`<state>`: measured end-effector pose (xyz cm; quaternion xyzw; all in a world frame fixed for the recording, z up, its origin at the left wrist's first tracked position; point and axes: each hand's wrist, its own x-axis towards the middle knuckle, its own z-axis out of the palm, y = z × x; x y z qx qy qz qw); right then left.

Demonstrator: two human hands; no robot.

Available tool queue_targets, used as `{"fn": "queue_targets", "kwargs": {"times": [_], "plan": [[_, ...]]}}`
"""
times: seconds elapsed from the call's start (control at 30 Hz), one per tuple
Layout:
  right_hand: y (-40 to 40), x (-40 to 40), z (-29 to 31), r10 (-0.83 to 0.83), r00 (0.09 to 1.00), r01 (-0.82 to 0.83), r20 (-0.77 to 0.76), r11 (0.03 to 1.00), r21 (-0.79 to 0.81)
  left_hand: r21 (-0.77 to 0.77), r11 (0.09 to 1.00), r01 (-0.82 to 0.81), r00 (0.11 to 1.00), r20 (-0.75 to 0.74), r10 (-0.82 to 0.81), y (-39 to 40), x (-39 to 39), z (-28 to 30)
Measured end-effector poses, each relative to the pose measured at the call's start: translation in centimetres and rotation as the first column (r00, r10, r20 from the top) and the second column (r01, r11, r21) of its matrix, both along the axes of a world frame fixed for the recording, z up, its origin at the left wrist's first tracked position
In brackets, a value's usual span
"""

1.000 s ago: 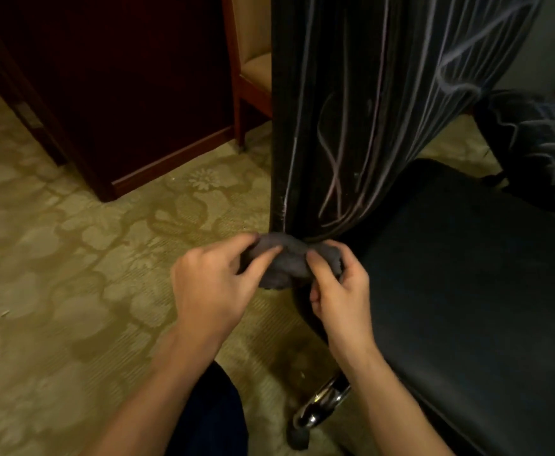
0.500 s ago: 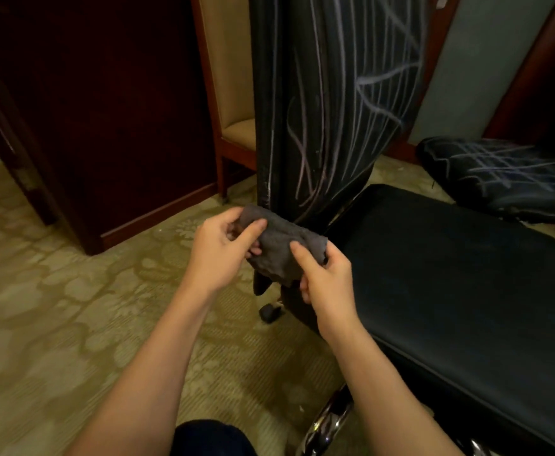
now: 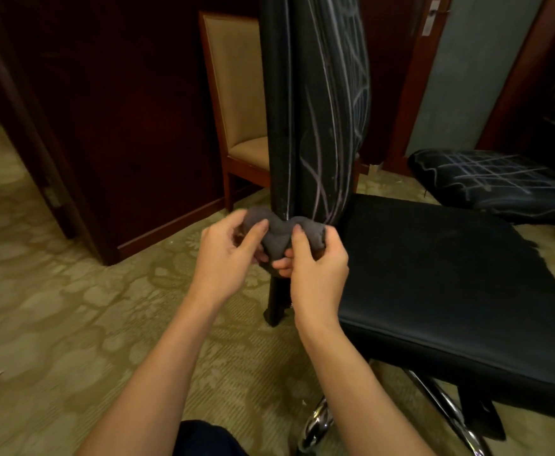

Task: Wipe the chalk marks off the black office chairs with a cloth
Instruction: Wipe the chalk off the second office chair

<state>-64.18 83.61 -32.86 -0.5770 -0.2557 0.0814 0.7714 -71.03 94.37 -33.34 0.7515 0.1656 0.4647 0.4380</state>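
Note:
A grey cloth (image 3: pixel 277 236) is bunched between both hands, just in front of the lower edge of a black office chair's backrest (image 3: pixel 315 103). My left hand (image 3: pixel 227 258) pinches its left end with thumb and fingers. My right hand (image 3: pixel 315 268) grips its right end. The backrest stands edge-on and carries white and pale purple chalk lines on its right face. The chair's black seat (image 3: pixel 450 284) spreads to the right and shows no chalk lines. A second black chair seat (image 3: pixel 499 189) at the back right is covered in a grid of chalk lines.
A wooden chair with beige upholstery (image 3: pixel 236 103) stands behind the backrest. Dark wood panelling (image 3: pixel 121 126) fills the left background. Patterned carpet (image 3: pixel 56 324) covers the floor. The office chair's chrome base (image 3: pixel 319 422) shows at the bottom right. A door (image 3: pixel 467 70) stands at the back right.
The view has risen, showing more of the backrest. Both hands have kept reworking the cloth, which now sits folded tighter between them against the backrest's lower edge.

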Motion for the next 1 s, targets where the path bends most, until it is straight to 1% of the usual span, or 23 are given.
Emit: {"fn": "queue_targets", "kwargs": {"times": [0.07,0.1,0.17,0.27,0.33,0.4,0.53,0.6,0.67,0.73,0.83,0.93,1.0], "plan": [[-0.6,-0.6,1.7,-0.025,0.993,0.021,0.116,0.999,0.034,0.023,1.000,0.015,0.994,0.105,-0.018,-0.6,0.2,1.7],[-0.8,-0.7,2.2,-0.030,0.989,0.025,0.146,0.999,0.033,0.026,0.999,0.025,0.991,0.129,-0.028,-1.0,0.3,2.0],[-1.3,-1.0,2.2,-0.031,0.989,0.033,0.142,0.999,-0.006,-0.029,0.997,0.076,0.990,0.123,-0.071,-1.8,0.7,1.4],[-1.7,-1.3,0.2,0.002,0.996,0.008,0.095,0.995,-0.100,-0.235,0.960,0.152,0.988,0.056,-0.143,-2.2,0.9,-1.4],[-1.8,-1.3,-0.9,0.030,0.999,-0.024,0.045,0.992,-0.121,-0.297,0.938,0.179,0.983,0.018,-0.182,-2.1,0.8,-2.2],[-1.8,-1.1,-0.5,0.054,0.999,-0.053,0.010,0.995,-0.081,-0.264,0.943,0.203,0.978,0.012,-0.208,-2.2,0.6,-1.3],[-1.6,-0.2,3.9,0.042,0.996,-0.047,0.083,0.997,0.062,-0.174,0.962,0.210,0.973,0.129,-0.189,-1.9,1.1,3.0],[-1.0,0.3,6.1,0.030,0.983,-0.041,0.181,0.998,0.057,-0.164,0.967,0.196,0.971,0.169,-0.169,-1.7,1.6,5.2],[-0.3,0.4,7.0,0.013,0.973,-0.020,0.231,0.999,0.026,-0.232,0.946,0.227,0.964,0.194,-0.184,-1.9,2.1,6.2],[-0.3,-0.1,6.0,0.015,0.986,-0.016,0.165,1.000,0.008,-0.337,0.906,0.256,0.960,0.203,-0.195,-2.3,2.2,5.8],[-0.6,-0.9,2.6,0.003,1.000,-0.003,0.006,1.000,-0.031,-0.455,0.856,0.245,0.967,0.175,-0.184,-2.4,1.9,3.5],[-0.9,-1.2,0.5,0.003,0.978,-0.007,-0.210,1.000,-0.019,-0.497,0.832,0.247,0.969,0.138,-0.205,-2.3,0.8,0.9],[-1.3,-1.0,0.3,0.018,0.954,-0.025,-0.300,1.000,-0.018,-0.460,0.851,0.253,0.967,0.098,-0.235,-2.7,0.4,0.2]]}}
